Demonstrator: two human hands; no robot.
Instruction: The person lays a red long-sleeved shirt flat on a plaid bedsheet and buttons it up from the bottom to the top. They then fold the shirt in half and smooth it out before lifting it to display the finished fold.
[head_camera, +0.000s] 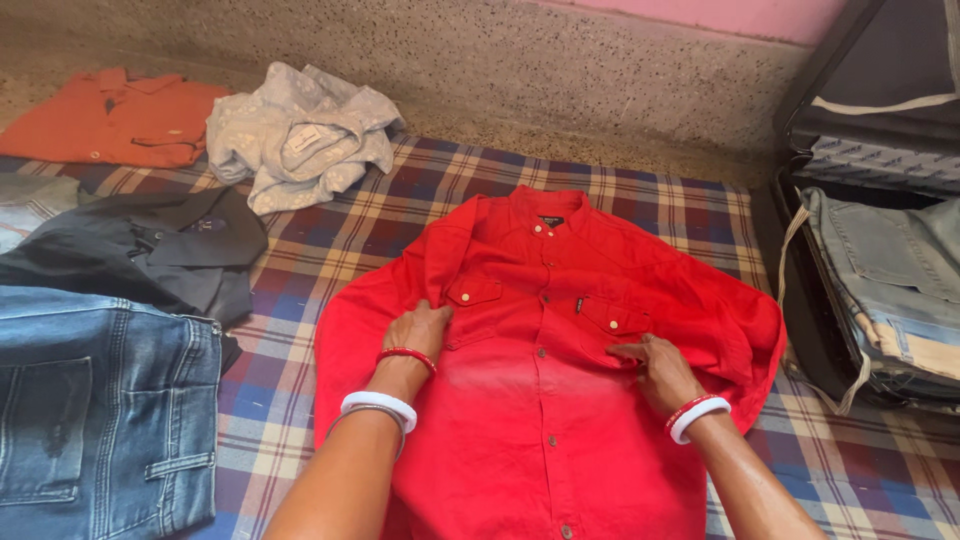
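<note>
A red button-up shirt (540, 300) lies front side up on a plaid blanket (660, 205), collar pointing away from me. My left hand (418, 330) rests flat on the shirt just below its left chest pocket, fingers spread. On the other side, my right hand (658, 368) presses on the cloth under the right chest pocket, fingers pinching a fold of fabric. Both wrists wear red and white bangles. Neither hand lifts the shirt off the blanket.
Blue jeans (100, 400) lie at the left, with a dark shirt (150, 250) behind them. A crumpled pale shirt (300, 135) and an orange shirt (115, 118) lie farther back. An open suitcase (870, 130) with folded denim (890, 280) stands at the right.
</note>
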